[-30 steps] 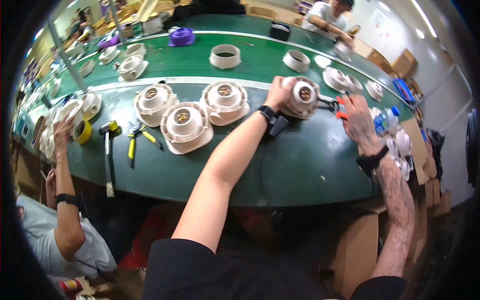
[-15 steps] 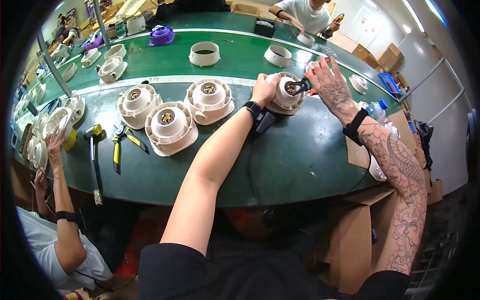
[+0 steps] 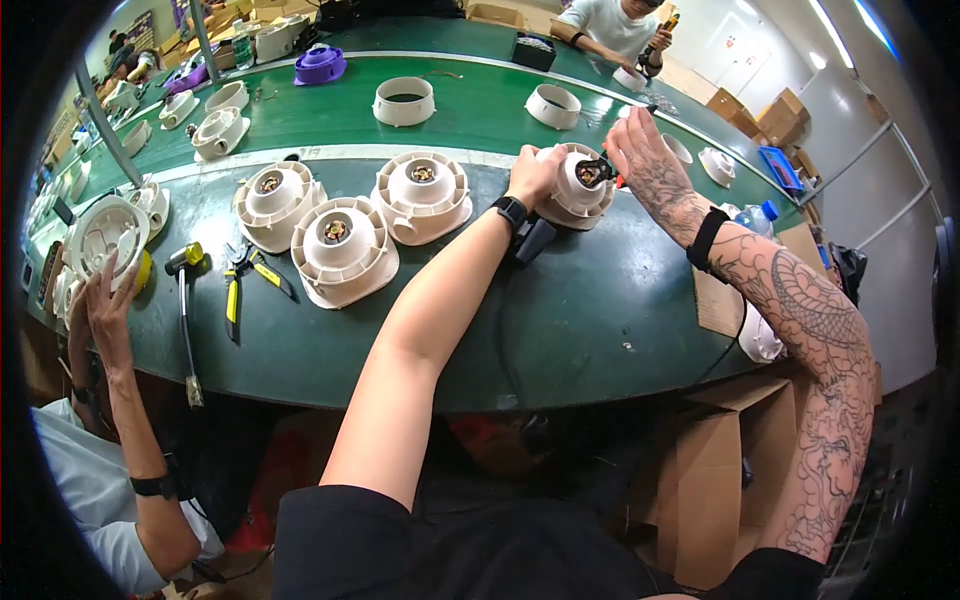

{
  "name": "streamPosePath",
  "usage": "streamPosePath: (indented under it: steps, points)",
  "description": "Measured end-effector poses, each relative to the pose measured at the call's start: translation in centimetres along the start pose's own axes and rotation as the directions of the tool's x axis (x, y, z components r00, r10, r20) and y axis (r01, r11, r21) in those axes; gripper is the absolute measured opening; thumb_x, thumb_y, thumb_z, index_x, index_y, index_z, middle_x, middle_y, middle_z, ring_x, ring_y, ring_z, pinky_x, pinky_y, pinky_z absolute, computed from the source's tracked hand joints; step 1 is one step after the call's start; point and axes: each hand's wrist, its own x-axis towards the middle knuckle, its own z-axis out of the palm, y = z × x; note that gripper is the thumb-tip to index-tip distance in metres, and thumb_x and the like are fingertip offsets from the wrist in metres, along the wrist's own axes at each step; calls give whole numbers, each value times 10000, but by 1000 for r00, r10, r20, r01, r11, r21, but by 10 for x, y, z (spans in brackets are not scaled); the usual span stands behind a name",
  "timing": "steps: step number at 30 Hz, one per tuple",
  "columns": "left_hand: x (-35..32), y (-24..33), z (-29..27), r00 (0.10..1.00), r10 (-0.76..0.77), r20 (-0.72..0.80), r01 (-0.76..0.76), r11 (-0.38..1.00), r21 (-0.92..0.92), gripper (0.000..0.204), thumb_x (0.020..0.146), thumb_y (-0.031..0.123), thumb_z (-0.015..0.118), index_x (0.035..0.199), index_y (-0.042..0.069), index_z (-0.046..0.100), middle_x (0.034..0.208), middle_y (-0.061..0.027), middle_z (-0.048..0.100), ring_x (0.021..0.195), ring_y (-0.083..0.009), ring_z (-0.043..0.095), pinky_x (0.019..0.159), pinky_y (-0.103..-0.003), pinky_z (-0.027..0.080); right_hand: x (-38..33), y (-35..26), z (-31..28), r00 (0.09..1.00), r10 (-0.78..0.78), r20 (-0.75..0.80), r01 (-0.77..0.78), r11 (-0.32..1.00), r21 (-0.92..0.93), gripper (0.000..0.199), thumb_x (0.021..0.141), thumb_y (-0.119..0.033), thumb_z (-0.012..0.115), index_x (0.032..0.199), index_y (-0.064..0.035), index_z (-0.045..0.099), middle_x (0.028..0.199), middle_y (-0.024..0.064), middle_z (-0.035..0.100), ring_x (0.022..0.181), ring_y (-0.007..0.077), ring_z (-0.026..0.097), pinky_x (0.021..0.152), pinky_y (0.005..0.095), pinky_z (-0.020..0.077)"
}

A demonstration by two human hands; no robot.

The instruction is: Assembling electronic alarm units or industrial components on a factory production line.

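A round white plastic housing [image 3: 572,212] with a ribbed rim and a raised centre stands on the near green table. My left hand [image 3: 533,178] is closed on its left side. In my right hand [image 3: 645,150] is a pair of pliers [image 3: 598,170] with dark jaws and red handles, mostly hidden behind the fingers. Its jaws are at the brass-coloured part in the housing's centre; whether they grip it is too small to tell. To the left stand three similar white housings [image 3: 343,262], each with a brass-coloured centre.
A hammer [image 3: 185,300] and yellow-black pliers [image 3: 234,300] lie left. Beyond, the green belt [image 3: 480,100] carries white rings [image 3: 404,118] and a purple housing [image 3: 320,68]. A co-worker's hands [image 3: 105,310] hold a white housing at far left. An open cardboard box [image 3: 700,480] stands below right.
My right hand has tilted and shifted slightly left with the pliers at the housing. The belt's parts have slid a little left. The left co-worker's housing has turned to show its inside.
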Motion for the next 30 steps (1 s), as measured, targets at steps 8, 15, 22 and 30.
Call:
streamPosePath:
  steps: [8, 15, 22, 30]
  points:
    - [-2, 2, -4, 1000, 4, -18, -4, 1000, 13, 677, 876, 510, 675, 1183, -80, 547, 1178, -269, 654, 1110, -348, 646, 948, -396, 496, 0, 0, -11, 998, 53, 46, -54, 998, 21, 434, 898, -222, 536, 1306, -75, 553, 1264, 135, 547, 1330, 348, 441, 1223, 564, 152]
    - [-4, 4, 2, 1000, -21, -4, 21, 1000, -18, 677, 880, 500, 674, 1191, -87, 546, 1189, -283, 646, 1125, -356, 641, 953, -395, 495, 2, -4, -5, 984, -14, 178, 15, 1000, -4, 421, 916, -186, 525, 1318, -64, 549, 1260, 133, 582, 1306, 332, 481, 1230, 543, 148]
    - [-10, 8, 0, 997, 17, -78, -5, 989, 148, 648, 907, 520, 651, 1139, -79, 567, 1106, -224, 669, 974, -265, 675, 819, -371, 539, 8, -4, 7, 994, -55, 90, 44, 992, 117, 398, 922, -179, 509, 1290, -36, 564, 1259, 163, 602, 1281, 347, 518, 1208, 501, 227]
    - [-28, 32, 6, 980, -17, -199, 44, 990, 131, 657, 861, 510, 693, 1139, -71, 562, 1117, -256, 669, 1056, -332, 661, 911, -399, 512, 15, -19, 27, 993, 71, 95, -85, 985, 150, 326, 929, -204, 520, 1183, -29, 626, 1161, 196, 633, 1218, 420, 552, 1118, 583, 327]
